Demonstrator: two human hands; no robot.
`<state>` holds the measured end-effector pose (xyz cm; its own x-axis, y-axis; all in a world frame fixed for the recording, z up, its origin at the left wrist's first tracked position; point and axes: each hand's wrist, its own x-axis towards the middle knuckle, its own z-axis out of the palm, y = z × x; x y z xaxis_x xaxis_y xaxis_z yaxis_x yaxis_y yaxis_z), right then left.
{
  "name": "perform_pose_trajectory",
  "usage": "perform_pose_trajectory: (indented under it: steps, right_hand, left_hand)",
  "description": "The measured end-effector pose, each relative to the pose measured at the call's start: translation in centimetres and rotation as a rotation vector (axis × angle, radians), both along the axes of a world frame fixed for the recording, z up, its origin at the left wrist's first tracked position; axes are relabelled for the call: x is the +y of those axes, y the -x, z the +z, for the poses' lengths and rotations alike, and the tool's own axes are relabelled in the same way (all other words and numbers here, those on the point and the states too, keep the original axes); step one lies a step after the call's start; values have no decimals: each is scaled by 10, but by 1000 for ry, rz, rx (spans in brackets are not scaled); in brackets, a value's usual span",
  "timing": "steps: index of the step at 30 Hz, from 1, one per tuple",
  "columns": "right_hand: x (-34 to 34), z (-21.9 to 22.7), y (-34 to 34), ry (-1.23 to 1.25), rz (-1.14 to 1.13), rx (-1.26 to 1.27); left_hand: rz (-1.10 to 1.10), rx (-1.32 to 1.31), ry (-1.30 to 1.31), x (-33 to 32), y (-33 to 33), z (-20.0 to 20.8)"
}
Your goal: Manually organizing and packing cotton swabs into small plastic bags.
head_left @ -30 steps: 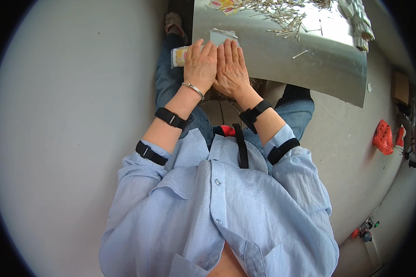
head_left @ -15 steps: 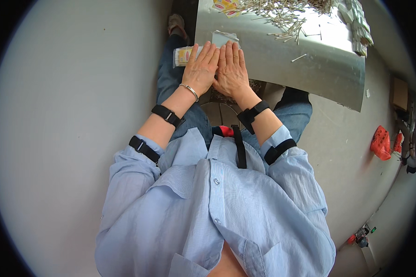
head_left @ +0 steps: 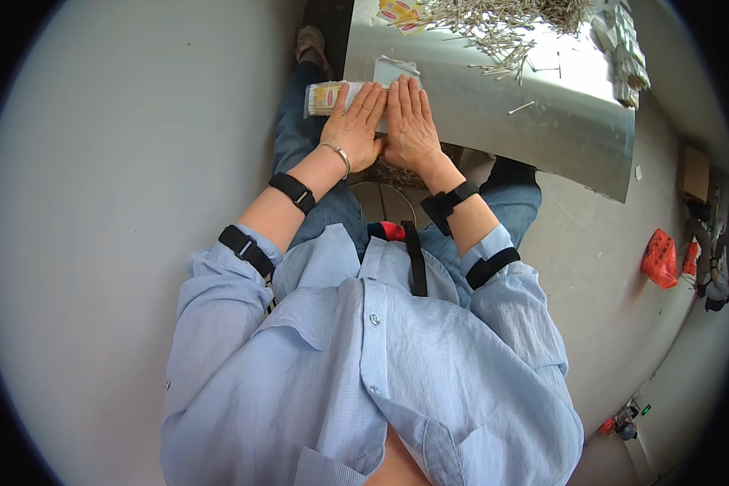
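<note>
A clear packet of cotton swabs [head_left: 322,99] with a yellow label lies at the table's near left corner, its left end jutting past the edge. My left hand [head_left: 354,116] rests flat on the packet, fingers stretched forward. Beside it my right hand [head_left: 411,121] lies flat too, fingers straight; how much of the packet is under it is hidden. Just beyond the fingertips is a small pale, flat piece [head_left: 387,70] with a thin stick-like strip along its far edge.
Loose cotton swabs [head_left: 502,32] are heaped at the far side of the metal table [head_left: 575,121]. Yellow printed cards [head_left: 401,12] lie at the far left, stacked filled packets [head_left: 621,53] at the right. A red plastic bag [head_left: 660,259] stands on the floor.
My hands have drawn slightly apart at the fingers, and a little more of the white packet shows between them. The view has shifted slightly.
</note>
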<state>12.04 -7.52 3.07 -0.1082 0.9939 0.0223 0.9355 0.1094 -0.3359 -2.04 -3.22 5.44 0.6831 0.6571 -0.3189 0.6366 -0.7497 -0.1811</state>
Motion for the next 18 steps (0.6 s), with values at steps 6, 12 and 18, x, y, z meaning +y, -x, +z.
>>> perform_pose_trajectory:
  steps: [6, 12, 18]
  right_hand:
    - [-14, 4, -37, -92, -59, 396]
    - [-3, 6, -42, -181, 11, 293]
    - [-2, -15, -35, -249, -36, 297]
  left_hand:
    - [-13, 46, -18, 0, 2, 1]
    - [0, -7, 36, 2, 3, 1]
    - [-20, 100, -23, 1, -3, 5]
